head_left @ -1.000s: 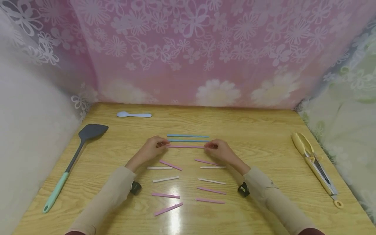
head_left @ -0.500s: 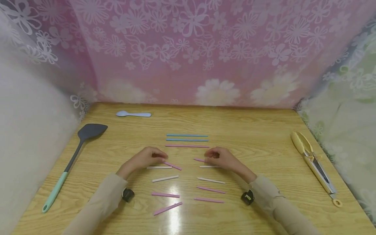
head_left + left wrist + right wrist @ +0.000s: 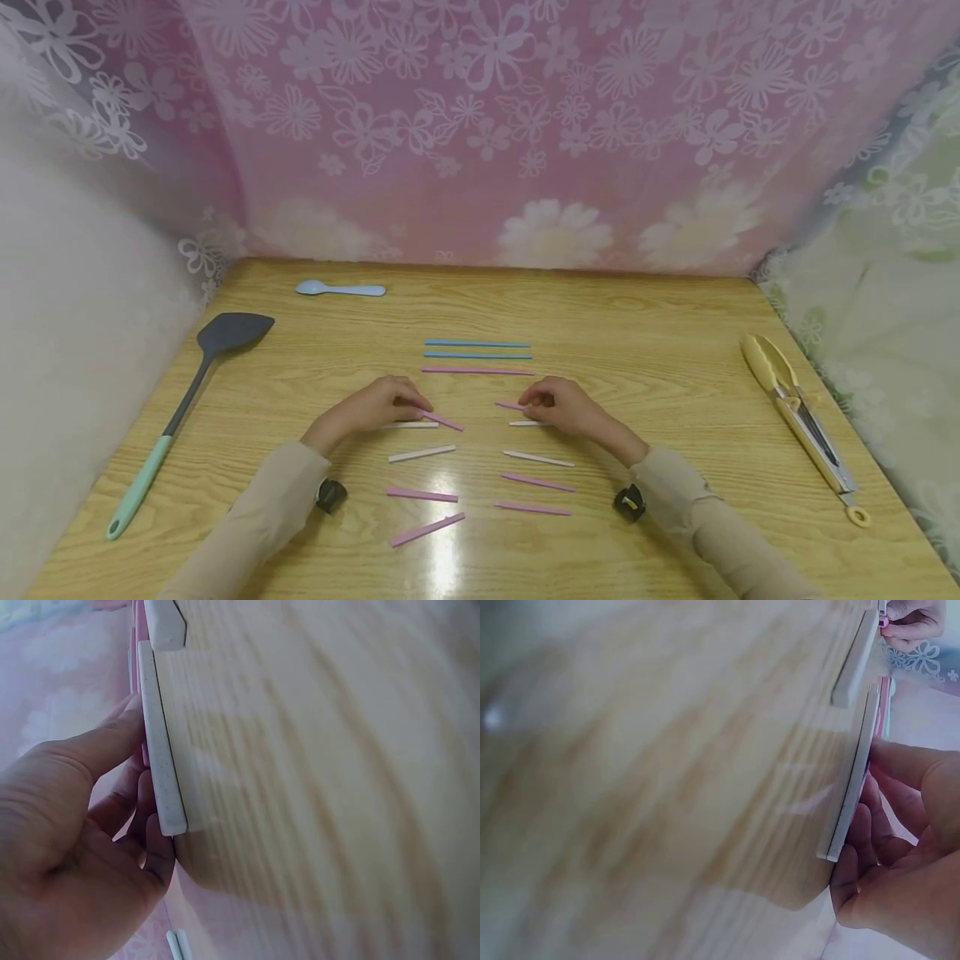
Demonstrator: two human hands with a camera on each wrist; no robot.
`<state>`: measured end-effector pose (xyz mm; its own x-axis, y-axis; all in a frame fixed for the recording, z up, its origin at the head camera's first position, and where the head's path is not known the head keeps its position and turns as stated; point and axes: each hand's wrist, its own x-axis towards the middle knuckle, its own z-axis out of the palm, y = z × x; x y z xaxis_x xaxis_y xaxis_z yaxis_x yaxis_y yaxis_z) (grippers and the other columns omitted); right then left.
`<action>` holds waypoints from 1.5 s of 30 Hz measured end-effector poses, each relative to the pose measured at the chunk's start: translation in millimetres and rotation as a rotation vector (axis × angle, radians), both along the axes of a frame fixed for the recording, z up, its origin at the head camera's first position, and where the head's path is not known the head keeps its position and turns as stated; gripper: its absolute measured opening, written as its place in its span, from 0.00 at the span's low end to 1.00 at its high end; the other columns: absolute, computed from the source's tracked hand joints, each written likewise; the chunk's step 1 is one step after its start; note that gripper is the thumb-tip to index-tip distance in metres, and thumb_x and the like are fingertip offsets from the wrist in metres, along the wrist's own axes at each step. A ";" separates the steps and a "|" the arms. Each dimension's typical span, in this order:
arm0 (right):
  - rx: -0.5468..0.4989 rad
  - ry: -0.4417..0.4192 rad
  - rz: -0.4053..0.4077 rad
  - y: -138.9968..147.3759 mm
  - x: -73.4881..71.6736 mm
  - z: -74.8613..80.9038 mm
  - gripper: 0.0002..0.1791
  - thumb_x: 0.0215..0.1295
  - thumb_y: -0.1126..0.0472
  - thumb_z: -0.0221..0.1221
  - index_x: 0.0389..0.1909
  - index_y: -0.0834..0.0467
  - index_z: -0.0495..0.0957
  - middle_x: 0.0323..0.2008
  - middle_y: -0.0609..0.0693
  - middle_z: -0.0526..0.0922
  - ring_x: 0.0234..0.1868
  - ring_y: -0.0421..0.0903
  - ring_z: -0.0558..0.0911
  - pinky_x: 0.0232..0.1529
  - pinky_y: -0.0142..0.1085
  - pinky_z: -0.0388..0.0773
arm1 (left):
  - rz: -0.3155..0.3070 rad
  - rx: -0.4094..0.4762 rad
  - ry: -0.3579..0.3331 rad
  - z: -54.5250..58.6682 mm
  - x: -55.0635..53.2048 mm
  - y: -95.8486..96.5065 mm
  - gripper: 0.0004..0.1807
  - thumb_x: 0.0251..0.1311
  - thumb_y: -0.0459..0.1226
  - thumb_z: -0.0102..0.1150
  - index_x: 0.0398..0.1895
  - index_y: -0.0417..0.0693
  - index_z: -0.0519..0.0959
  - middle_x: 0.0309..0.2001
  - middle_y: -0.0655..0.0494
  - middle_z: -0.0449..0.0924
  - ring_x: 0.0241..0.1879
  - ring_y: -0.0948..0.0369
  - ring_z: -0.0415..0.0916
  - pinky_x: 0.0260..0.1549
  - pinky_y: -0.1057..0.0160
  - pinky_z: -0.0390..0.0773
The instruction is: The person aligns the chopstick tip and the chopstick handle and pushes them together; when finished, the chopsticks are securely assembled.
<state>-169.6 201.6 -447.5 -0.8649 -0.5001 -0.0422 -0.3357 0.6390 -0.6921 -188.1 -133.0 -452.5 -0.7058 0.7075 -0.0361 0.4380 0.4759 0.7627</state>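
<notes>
My left hand [image 3: 386, 402] pinches the outer end of a pink chopstick half [image 3: 447, 422], whose other end points right. Across from it, my right hand [image 3: 564, 406] pinches a thinner pink chopstick half [image 3: 504, 404], its left tip sticking out past the fingers. Just under each hand lies a white chopstick half [image 3: 423, 425], partly covered; the right one [image 3: 522, 423] shows its inner end. In the left wrist view a white half [image 3: 161, 742] hides most of the pink one behind it. Beyond the hands lie a full-length pink chopstick [image 3: 477, 371] and two blue chopsticks [image 3: 477, 356].
Nearer the person lie more white and pink halves in two columns, among them a white half [image 3: 422, 454] and a pink half [image 3: 534, 509]. A spatula [image 3: 201, 379] and a small light-blue spoon [image 3: 341, 289] lie left, yellow-tipped tongs [image 3: 806, 421] right. Floral cloth [image 3: 480, 150] stands behind the table.
Both hands let go of the full-length pink chopstick beside the blue ones. They came back toward the person and took hold of the two pink halves.
</notes>
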 end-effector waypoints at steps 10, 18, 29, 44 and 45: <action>0.003 -0.011 -0.029 -1.7 0.4 3.7 0.06 0.62 0.66 0.61 0.37 0.63 0.82 0.27 0.47 0.77 0.27 0.39 0.70 0.29 0.29 0.69 | 0.053 -0.001 -0.014 2.4 1.6 0.8 0.09 0.64 0.33 0.56 0.43 0.42 0.84 0.41 0.54 0.80 0.43 0.60 0.74 0.42 0.64 0.75; -0.147 0.076 -0.083 -13.5 8.7 12.5 0.05 0.61 0.65 0.62 0.38 0.60 0.83 0.30 0.46 0.80 0.32 0.39 0.76 0.37 0.32 0.76 | 0.139 0.076 -0.056 5.4 2.7 4.2 0.11 0.67 0.33 0.54 0.47 0.46 0.82 0.45 0.53 0.80 0.43 0.59 0.75 0.42 0.61 0.76; -0.180 0.145 -0.062 -28.8 16.7 28.0 0.05 0.61 0.66 0.62 0.37 0.59 0.83 0.30 0.45 0.80 0.34 0.39 0.76 0.42 0.36 0.78 | 0.186 0.099 -0.046 11.9 0.3 16.2 0.11 0.67 0.37 0.54 0.47 0.50 0.82 0.44 0.57 0.82 0.41 0.61 0.76 0.42 0.60 0.76; -0.209 0.124 -0.081 -26.5 18.9 31.1 0.05 0.61 0.67 0.62 0.37 0.60 0.83 0.29 0.46 0.79 0.31 0.38 0.75 0.35 0.32 0.78 | 0.217 0.122 -0.055 19.6 3.2 19.6 0.10 0.66 0.35 0.54 0.45 0.48 0.83 0.44 0.55 0.82 0.40 0.61 0.75 0.42 0.59 0.76; -0.210 0.121 -0.081 -26.2 18.8 30.9 0.05 0.61 0.67 0.62 0.37 0.60 0.83 0.29 0.46 0.79 0.31 0.38 0.75 0.34 0.32 0.78 | 0.215 0.120 -0.053 20.6 3.5 19.8 0.10 0.66 0.35 0.54 0.45 0.47 0.83 0.44 0.54 0.82 0.40 0.60 0.75 0.41 0.59 0.76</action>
<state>-150.8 175.4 -416.6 -0.8950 -0.4158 0.1617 -0.3779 0.5140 -0.7701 -184.6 -113.2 -431.9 -0.8402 0.5423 -0.0013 0.2946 0.4584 0.8385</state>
